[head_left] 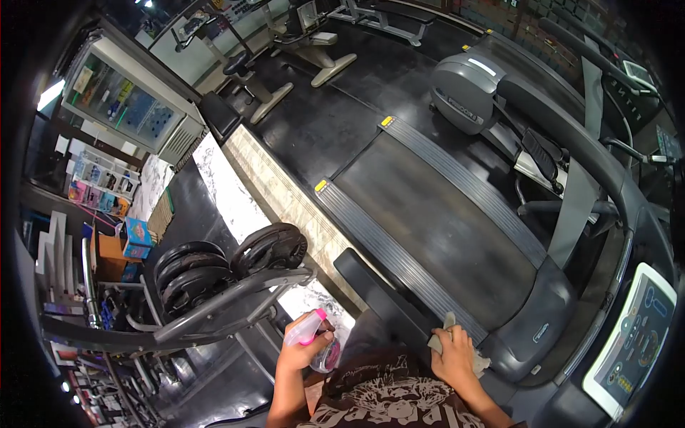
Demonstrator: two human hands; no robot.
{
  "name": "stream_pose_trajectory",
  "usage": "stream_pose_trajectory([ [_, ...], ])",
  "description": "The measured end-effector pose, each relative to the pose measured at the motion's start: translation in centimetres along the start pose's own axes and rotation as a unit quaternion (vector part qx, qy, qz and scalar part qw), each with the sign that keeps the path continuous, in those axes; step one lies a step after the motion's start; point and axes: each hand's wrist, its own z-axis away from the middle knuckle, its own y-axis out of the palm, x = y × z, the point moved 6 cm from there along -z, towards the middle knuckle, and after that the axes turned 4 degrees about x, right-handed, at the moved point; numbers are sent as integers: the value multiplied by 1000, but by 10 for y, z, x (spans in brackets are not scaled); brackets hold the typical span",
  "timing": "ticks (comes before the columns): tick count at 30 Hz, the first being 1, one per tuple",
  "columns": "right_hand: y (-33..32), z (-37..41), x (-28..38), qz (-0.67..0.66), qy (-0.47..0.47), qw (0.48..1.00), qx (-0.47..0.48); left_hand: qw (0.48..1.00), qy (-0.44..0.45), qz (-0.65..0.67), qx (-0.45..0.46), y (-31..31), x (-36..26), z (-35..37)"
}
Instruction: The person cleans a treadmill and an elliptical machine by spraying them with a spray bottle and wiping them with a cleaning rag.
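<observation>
My left hand (298, 348) is closed around the neck of a clear spray bottle (327, 357) with a pink and white trigger head, held low in front of my body. My right hand (454, 352) grips a pale grey-beige cloth (479, 362), part of which sticks out above the fingers and part below the palm. Right beside that hand runs the ridged side rail of a treadmill (428, 285), near its front cover. The treadmill's dark belt (442, 228) stretches away ahead of me.
A treadmill console (631, 342) stands at the right. On the left, a rack holds several black weight plates (193, 274). A marble-look ledge (285, 192) runs alongside the treadmill. Further off are an elliptical machine (464, 93), exercise bikes (246, 71) and a glass-door fridge (128, 100).
</observation>
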Motion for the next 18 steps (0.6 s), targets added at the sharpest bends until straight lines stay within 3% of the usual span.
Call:
stream_pose_trajectory([
  [10, 6, -25, 25, 30, 28, 999, 8, 1000, 12, -24, 5, -33, -19, -29],
  [18, 37, -115, 98, 49, 44, 998, -25, 996, 56, -57, 46, -117, -19, -94],
])
